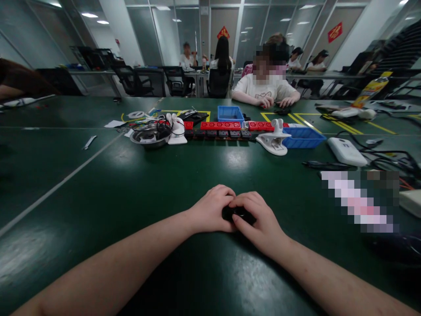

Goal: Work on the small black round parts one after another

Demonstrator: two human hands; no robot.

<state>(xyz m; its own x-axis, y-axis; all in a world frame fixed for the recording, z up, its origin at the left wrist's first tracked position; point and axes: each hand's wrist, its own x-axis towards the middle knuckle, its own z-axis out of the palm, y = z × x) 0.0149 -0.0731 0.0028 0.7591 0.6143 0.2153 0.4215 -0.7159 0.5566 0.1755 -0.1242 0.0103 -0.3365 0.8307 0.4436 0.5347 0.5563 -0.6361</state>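
A small black object [239, 212], its kind hard to make out, is low over or on the dark green table [158, 180], between my two hands. My left hand [214, 210] curls round its left side, with the fingertips turned inward. From the right, my right hand [258, 218] grips it between thumb and fingers. The fingers of both hands meet at the top of the object and hide much of it.
Across the table's middle run red and black socket modules [220, 126], a metal bowl [151, 137], white clips [274, 137] and blue bins [304, 136]. A white box [347, 151] and black cables lie at right. A person sits opposite.
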